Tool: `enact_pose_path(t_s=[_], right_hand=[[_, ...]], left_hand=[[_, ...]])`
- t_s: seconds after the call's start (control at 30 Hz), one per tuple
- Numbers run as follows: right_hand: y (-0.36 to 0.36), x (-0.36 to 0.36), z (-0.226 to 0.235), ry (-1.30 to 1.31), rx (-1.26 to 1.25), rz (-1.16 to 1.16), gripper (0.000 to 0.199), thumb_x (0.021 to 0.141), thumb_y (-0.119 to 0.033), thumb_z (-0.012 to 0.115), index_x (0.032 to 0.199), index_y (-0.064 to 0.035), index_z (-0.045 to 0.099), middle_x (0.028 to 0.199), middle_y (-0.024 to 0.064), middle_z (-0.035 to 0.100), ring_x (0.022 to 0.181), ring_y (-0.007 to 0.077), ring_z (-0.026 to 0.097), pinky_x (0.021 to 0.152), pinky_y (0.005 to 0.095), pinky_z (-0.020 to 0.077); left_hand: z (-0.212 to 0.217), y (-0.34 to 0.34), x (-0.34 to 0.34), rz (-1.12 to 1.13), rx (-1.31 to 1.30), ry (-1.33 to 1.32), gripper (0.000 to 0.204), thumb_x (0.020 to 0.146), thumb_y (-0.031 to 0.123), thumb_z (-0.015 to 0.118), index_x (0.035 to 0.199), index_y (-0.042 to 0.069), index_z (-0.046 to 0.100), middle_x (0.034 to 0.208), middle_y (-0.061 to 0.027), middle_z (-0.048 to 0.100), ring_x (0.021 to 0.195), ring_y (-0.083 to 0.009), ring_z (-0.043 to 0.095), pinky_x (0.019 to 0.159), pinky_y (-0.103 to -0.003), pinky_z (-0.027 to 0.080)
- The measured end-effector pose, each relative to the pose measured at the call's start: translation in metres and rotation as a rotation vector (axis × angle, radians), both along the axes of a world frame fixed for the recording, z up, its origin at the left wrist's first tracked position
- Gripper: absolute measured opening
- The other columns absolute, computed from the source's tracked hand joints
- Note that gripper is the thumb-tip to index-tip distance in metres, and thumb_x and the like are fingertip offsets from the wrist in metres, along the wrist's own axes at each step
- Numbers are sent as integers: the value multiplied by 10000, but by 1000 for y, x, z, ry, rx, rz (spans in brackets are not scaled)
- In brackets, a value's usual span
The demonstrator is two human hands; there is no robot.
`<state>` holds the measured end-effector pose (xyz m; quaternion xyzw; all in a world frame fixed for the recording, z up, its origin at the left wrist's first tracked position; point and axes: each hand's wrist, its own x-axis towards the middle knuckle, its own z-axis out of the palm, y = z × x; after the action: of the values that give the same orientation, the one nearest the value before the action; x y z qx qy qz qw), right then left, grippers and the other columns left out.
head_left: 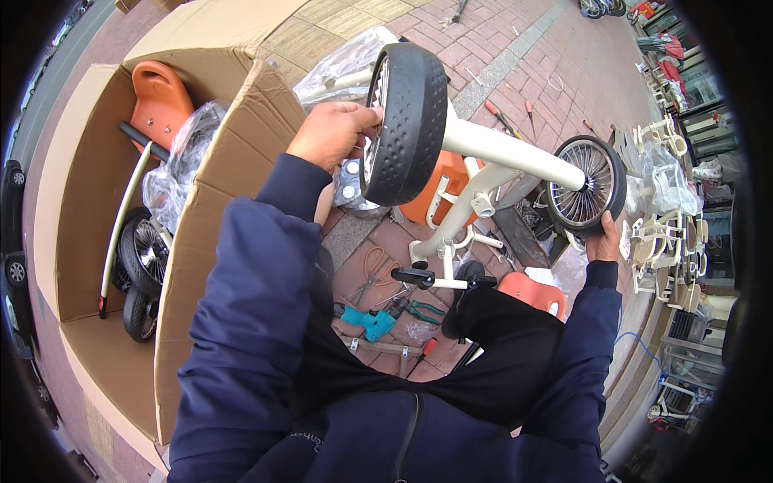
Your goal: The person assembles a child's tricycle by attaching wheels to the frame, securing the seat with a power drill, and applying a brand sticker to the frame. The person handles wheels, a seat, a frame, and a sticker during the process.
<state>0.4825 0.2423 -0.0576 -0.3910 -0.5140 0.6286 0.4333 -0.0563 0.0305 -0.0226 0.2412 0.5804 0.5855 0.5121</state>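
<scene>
A cream-white tricycle frame [515,153], with a black pedal [414,277] below, is held up in front of me. At the left end of its axle tube is a black-tyred wheel [407,121], and at the right end a spoked wheel [581,183]. My left hand [334,135] is closed, its fingertips pinched at the outer face of the left wheel near the hub. Whatever is between them is too small to make out. My right hand [604,240] grips the right wheel's tyre from its lower edge.
An open cardboard box [217,177] at left holds an orange seat [161,101], a pole and small wheels. On the brick paving lie a teal power tool [370,320], orange-handled scissors [377,270], green pliers [424,312] and screwdrivers. Cream frames [664,249] stand stacked at right.
</scene>
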Motion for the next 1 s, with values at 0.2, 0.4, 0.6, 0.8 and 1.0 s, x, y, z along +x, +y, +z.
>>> enact_pose_path(t_s=[0.2, 0.4, 0.6, 0.8, 1.0], right_hand=[[-3, -6, 7, -6, -7, 8, 663, 915, -353, 727, 1413, 10, 484, 1355, 111, 601, 1204, 252, 605, 1045, 430, 477], [-4, -9, 11, -20, -16, 41, 695, 908, -352, 734, 1429, 19, 461, 1358, 114, 595, 1217, 250, 595, 1063, 421, 459], [-8, -16, 15, -31, 18, 32, 679, 917, -345, 726, 1425, 22, 465, 1341, 118, 602, 1200, 243, 608, 1049, 421, 472], [-14, -27, 22, -58, 40, 2, 661, 910, -338, 733, 1407, 13, 475, 1330, 112, 606, 1185, 248, 617, 1030, 419, 492], [-27, -45, 36, -102, 103, 55, 658, 919, -343, 732, 1404, 19, 472, 1317, 121, 604, 1162, 231, 622, 1004, 401, 508]], left_hand=[[-1, 1, -2, 32, 75, 34, 120, 870, 100, 669, 904, 2, 731, 751, -32, 663, 614, -90, 558, 566, -258, 464], [5, -6, -9, -39, -61, 250, 166, 930, 99, 641, 1012, -22, 719, 825, -24, 693, 626, -72, 602, 520, -223, 435], [5, -5, -13, -36, -24, 168, 177, 923, 91, 649, 1015, -50, 702, 832, -37, 695, 665, -85, 604, 586, -232, 461], [-1, -9, -20, -82, 31, 256, 188, 915, 92, 667, 1013, -67, 691, 866, -58, 709, 755, -120, 644, 682, -270, 502], [23, -17, -25, 49, -36, 275, 324, 970, 231, 634, 1191, -5, 651, 1031, -74, 736, 874, -157, 689, 779, -316, 539]])
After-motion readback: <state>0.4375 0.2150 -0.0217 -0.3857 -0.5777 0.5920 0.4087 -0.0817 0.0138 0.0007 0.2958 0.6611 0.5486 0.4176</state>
